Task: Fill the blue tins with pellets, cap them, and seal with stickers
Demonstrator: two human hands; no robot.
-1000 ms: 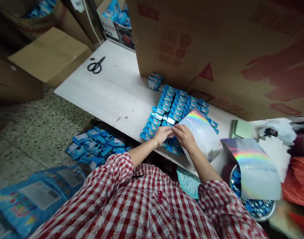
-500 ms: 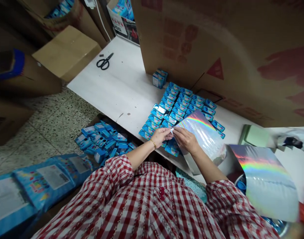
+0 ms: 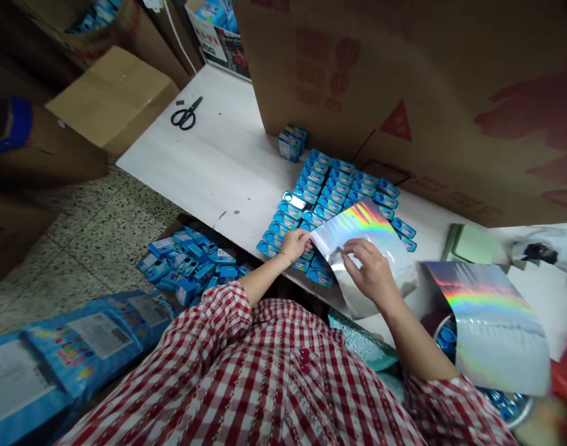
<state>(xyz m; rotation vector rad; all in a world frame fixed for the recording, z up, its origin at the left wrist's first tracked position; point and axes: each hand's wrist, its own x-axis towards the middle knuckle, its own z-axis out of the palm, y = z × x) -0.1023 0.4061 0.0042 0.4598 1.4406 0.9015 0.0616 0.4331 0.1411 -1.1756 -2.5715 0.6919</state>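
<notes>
Holographic sticker sheet (image 3: 362, 238): silver, rainbow sheen, curled, held above table edge. Beneath it, small blue boxes (image 3: 332, 189) lie flat in close rows.

a small packing workroom is shown: large cardboard cartons (image 3: 404, 93) are stacked along the top of the frame, with rows of blue packets (image 3: 330, 192) laid out at centre on a white worktable (image 3: 209, 161).

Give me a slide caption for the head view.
Both hands, left hand and right hand, hold a holographic sheet over rows of blue boxes.
</notes>
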